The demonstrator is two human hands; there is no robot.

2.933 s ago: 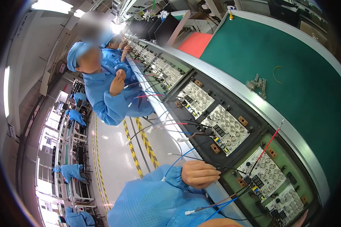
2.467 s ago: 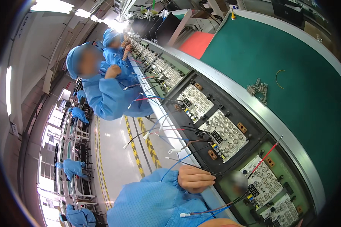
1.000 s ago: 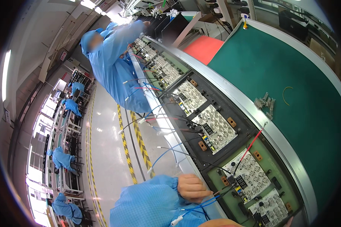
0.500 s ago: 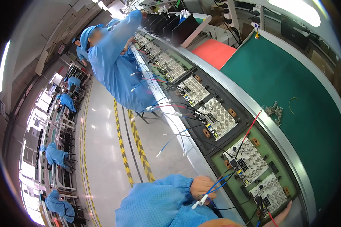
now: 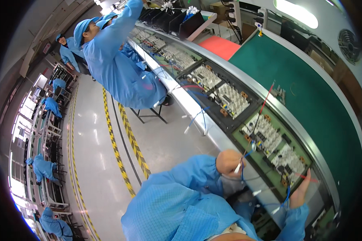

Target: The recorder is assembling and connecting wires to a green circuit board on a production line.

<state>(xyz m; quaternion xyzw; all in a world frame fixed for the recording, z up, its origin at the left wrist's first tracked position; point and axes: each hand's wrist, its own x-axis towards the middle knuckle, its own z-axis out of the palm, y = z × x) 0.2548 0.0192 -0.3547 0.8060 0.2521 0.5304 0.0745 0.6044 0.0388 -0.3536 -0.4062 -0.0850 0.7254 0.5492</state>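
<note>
Left hand (image 5: 228,162) pinches blue wire (image 5: 243,168); right hand (image 5: 299,193), fingers released, rests by circuit board (image 5: 287,158). Route slack gently, clear of components.

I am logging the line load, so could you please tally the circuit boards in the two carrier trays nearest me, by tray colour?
Flat green carrier tray, beside the left hand pinching a thin blue wire: 2 circuit boards with white components
Flat black carrier tray: 2 circuit boards
Total: 4 circuit boards
</note>
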